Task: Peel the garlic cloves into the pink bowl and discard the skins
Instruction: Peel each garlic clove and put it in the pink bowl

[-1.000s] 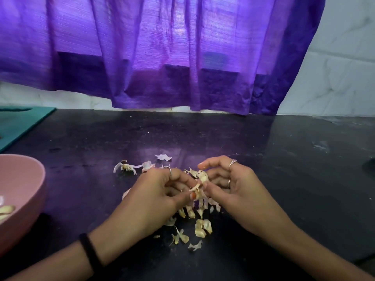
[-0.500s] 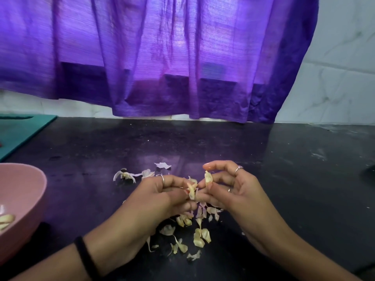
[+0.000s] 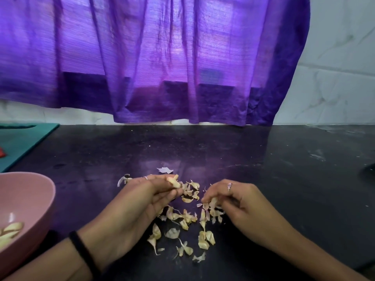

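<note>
Left hand [image 3: 142,201] pinches garlic clove [image 3: 173,181]; right hand [image 3: 241,205] fingers curled on skins [image 3: 188,218] scattered over black counter [image 3: 263,169]; pink bowl [image 3: 30,199] left holds peeled cloves [image 3: 10,232].

Landmark: skin pile [image 3: 188,218] on counter [image 3: 263,159]. Bowl [image 3: 40,201] far left of pile, peeled cloves [image 3: 10,232] in it. Mat [image 3: 22,142] behind bowl. Curtain [image 3: 154,57] behind pile. Hands flank pile: left hand [image 3: 138,207], right hand [image 3: 241,205].

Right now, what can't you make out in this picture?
- Pink bowl: the head view's left edge cuts it off, so the cloves inside can't be counted.
- Clove in the left hand: fingers cover most of it; peeled or not is unclear.
- Right hand: curled fingers hide what it holds among the skins.
- Red object on the teal mat: cropped.
</note>
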Action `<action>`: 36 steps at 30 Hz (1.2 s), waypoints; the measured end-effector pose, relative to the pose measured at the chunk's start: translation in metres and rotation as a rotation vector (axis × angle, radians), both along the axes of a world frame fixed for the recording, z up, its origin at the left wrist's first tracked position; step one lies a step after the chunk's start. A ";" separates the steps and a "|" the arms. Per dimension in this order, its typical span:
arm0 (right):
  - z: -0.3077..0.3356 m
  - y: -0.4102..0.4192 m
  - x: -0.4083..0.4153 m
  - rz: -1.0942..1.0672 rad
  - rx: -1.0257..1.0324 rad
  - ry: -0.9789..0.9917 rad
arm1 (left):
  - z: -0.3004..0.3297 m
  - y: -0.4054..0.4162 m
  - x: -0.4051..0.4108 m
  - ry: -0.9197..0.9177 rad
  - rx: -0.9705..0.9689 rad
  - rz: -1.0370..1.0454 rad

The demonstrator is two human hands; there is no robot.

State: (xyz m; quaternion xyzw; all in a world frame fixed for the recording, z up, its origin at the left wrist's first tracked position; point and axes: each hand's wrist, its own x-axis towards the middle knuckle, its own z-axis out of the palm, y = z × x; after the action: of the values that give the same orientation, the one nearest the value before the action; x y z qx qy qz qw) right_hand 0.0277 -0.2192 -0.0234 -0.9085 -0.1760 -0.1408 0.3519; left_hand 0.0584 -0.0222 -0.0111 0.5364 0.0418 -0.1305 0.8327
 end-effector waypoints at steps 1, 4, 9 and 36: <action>-0.001 0.001 0.000 0.011 -0.038 -0.051 | 0.000 -0.001 -0.001 -0.009 0.001 -0.004; 0.001 0.009 -0.001 0.020 -0.032 -0.165 | -0.001 -0.004 -0.003 -0.031 -0.004 -0.033; 0.002 0.029 -0.002 0.053 0.084 -0.100 | -0.007 -0.007 -0.008 -0.127 0.057 -0.134; 0.011 0.011 -0.001 -0.130 0.709 0.341 | -0.008 -0.005 -0.008 -0.779 0.932 0.060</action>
State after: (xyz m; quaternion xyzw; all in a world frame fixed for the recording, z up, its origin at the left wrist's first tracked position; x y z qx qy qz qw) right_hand 0.0265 -0.2078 -0.0124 -0.7503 0.0025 -0.0620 0.6581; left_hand 0.0500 -0.0270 -0.0196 0.8513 -0.1981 0.1310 0.4678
